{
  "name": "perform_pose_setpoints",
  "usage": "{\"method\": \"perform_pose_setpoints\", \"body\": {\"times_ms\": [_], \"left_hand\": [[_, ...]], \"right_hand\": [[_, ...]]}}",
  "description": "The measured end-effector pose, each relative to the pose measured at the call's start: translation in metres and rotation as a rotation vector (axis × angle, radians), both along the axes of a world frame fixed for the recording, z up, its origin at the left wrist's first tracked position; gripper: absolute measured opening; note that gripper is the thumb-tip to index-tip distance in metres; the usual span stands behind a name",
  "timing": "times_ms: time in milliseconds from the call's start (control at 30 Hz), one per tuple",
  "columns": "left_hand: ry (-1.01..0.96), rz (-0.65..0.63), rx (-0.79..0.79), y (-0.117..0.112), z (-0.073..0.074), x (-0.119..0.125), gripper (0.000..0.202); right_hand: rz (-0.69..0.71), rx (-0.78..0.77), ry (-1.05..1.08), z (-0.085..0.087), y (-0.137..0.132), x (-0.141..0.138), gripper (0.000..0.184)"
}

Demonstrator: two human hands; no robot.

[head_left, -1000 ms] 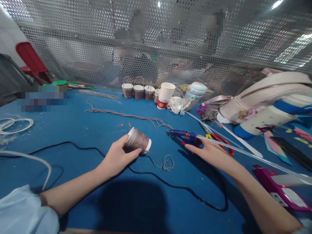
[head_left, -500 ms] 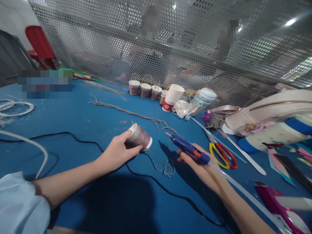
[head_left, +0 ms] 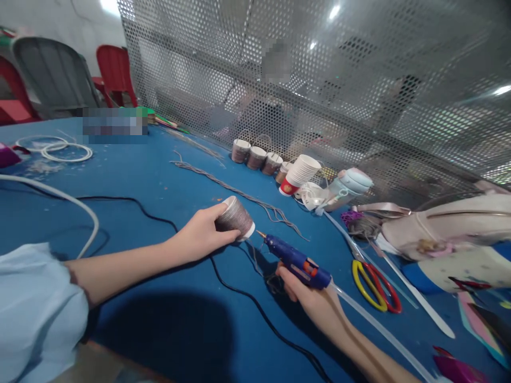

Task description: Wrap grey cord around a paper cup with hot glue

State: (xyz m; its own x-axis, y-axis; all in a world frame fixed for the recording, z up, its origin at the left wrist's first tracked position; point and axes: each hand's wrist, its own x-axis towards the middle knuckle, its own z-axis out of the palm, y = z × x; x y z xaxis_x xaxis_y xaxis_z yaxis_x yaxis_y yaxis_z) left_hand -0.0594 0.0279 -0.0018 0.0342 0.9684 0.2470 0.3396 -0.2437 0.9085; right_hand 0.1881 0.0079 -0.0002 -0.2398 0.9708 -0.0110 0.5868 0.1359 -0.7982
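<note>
My left hand (head_left: 209, 229) grips a paper cup (head_left: 235, 219) wrapped in greyish-mauve string, tilted on its side just over the table. White rim shows at the cup's right end. A loose tail of string (head_left: 254, 258) hangs from it toward the table. In my right hand (head_left: 301, 287) is a blue hot glue gun (head_left: 297, 261), its fingers closed round the body. The gun's copper-coloured nozzle points left and sits very close to the cup's rim; whether they touch, I cannot tell. A long clear glue stick (head_left: 371, 319) sticks out of the gun's back.
Several string-wrapped cups (head_left: 256, 157) and a stack of paper cups (head_left: 300, 174) line the mesh panel (head_left: 223, 80). Strands of string (head_left: 235, 189) lie beyond my hands. Scissors (head_left: 375, 287), a bottle (head_left: 351, 183) and a bag (head_left: 451, 223) are right. A black cable (head_left: 247, 295) crosses the blue table.
My right hand has brought the glue gun left, so its nozzle is now close to the cup's rim. The camera view has shifted left. My left hand still holds the cup.
</note>
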Motion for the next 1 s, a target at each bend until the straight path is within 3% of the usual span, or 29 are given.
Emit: {"method": "perform_pose_setpoints", "body": {"times_ms": [100,267,467,1000], "left_hand": [[0.007,-0.015,0.011,0.0,-0.001,0.0,0.026],[0.074,-0.044,0.026,-0.001,-0.005,0.0,0.022],[0.173,-0.037,0.03,-0.002,-0.003,0.0,0.014],[0.189,-0.06,0.022,-0.002,-0.002,0.001,0.013]], "right_hand": [[0.048,-0.005,0.012,-0.003,-0.004,0.0,0.033],[0.108,0.117,-0.061,-0.003,-0.008,-0.003,0.028],[0.101,0.213,-0.121,-0.004,-0.011,-0.004,0.027],[0.126,0.336,-0.188,0.0,-0.012,-0.01,0.025]]}}
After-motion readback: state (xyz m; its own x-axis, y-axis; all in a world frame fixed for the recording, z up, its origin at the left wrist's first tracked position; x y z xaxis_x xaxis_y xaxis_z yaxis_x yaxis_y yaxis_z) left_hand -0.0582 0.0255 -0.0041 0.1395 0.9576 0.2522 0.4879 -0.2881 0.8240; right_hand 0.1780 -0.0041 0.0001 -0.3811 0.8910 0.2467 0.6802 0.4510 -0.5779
